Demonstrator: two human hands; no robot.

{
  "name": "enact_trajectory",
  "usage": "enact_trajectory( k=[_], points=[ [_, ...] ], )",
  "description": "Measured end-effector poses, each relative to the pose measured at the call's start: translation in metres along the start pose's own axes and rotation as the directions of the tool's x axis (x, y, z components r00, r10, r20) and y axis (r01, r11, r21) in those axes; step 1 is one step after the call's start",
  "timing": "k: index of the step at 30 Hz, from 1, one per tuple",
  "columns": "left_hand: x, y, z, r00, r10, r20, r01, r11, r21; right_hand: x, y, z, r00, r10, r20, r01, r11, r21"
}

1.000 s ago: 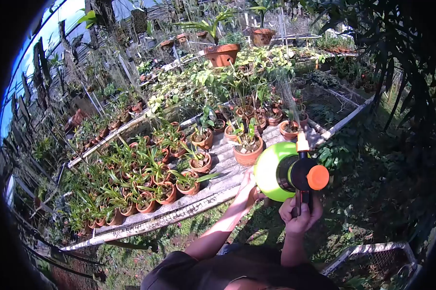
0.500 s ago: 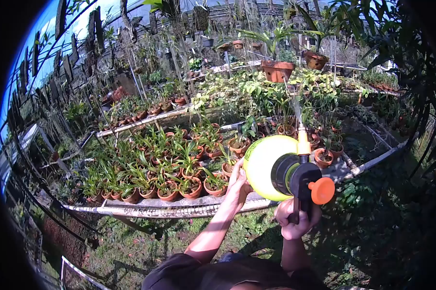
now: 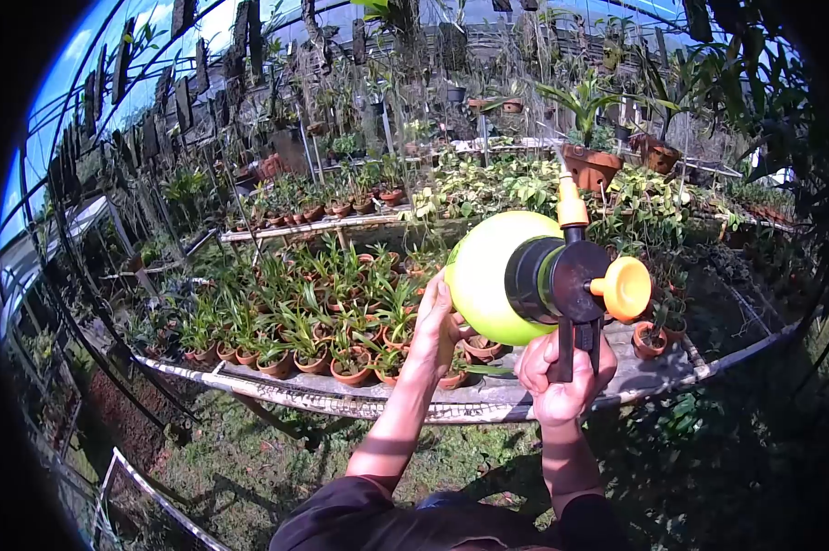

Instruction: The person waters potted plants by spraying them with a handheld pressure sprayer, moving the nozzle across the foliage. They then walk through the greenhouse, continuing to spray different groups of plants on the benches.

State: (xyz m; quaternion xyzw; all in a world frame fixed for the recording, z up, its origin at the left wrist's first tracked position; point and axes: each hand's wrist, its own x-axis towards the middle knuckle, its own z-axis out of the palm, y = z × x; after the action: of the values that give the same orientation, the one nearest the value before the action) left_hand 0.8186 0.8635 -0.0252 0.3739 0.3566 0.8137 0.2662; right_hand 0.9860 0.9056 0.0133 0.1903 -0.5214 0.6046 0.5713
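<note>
A pump sprayer [image 3: 502, 275] with a yellow-green bottle, black collar and orange-yellow knob is held out in front of me, tipped on its side. My right hand [image 3: 566, 372] is wrapped round its black handle. Against the left side of the bottle, my left hand [image 3: 437, 321] supports it, with some of the fingers hidden behind. The yellow nozzle [image 3: 572, 200] points up and away from me, and a faint pale streak shows at its tip. Just beyond the nozzle is a hanging clay pot [image 3: 592, 167] with a leafy plant.
Several potted plants [image 3: 304, 335] crowd a low bench behind the sprayer. The bench's pale front rail [image 3: 341, 401] runs across before me. A lone clay pot [image 3: 649, 340] stands at right. Farther back are leafy plants [image 3: 506, 179] and hanging pots. Grass [image 3: 249, 441] lies below.
The sprayer has tilted, and its nozzle now appears higher and in front of the hanging pot. Both hands keep their hold. My view has shifted, moving the benches rightward.
</note>
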Motion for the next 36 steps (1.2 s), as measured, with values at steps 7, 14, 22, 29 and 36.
enact_trajectory(
  k=[7, 14, 22, 29, 36],
  points=[
    [0.016, 0.014, -0.031, 0.996, -0.081, 0.045, 0.081, 0.997, 0.004, -0.004, 0.031, 0.031, 0.989, 0.027, -0.146, -0.026, 1.0, 0.007],
    [0.021, 0.009, -0.075, 0.954, -0.248, 0.17, 0.268, 0.957, -0.111, -0.021, 0.064, 0.07, 0.962, 0.029, -0.271, -0.063, 0.991, -0.117],
    [0.004, 0.006, -0.157, 0.945, -0.302, 0.128, 0.322, 0.926, -0.195, -0.036, 0.113, 0.126, 0.972, 0.057, -0.227, -0.122, 0.951, -0.283],
    [0.011, 0.027, -0.19, 0.921, -0.379, 0.091, 0.388, 0.915, -0.115, -0.052, 0.151, 0.15, 0.962, 0.051, -0.269, -0.136, 0.941, -0.311],
    [0.05, 0.039, -0.164, 0.913, -0.288, 0.291, 0.297, 0.955, 0.014, -0.063, 0.154, 0.146, 0.946, -0.231, -0.23, 0.137, 0.922, -0.362]
  ],
)
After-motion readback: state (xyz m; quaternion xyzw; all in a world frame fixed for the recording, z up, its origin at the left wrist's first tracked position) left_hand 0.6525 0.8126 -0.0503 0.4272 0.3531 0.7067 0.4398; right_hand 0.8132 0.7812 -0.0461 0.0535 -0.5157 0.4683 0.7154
